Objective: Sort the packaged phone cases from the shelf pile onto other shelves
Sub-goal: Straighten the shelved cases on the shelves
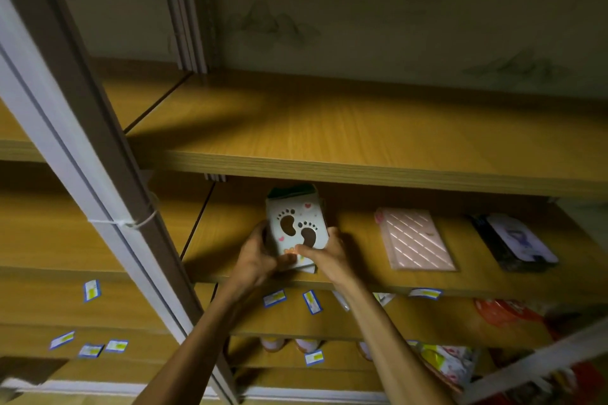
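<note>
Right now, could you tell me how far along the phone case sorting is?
Done, it seems: a pink case and a dark case lie apart on the middle shelf. In hand: both the left hand and right hand grip a stack topped by a footprint case. Left: that stack.

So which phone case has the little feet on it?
The footprint case, held by the left hand and right hand. The pink case has stripes; the black case doesn't.
</note>
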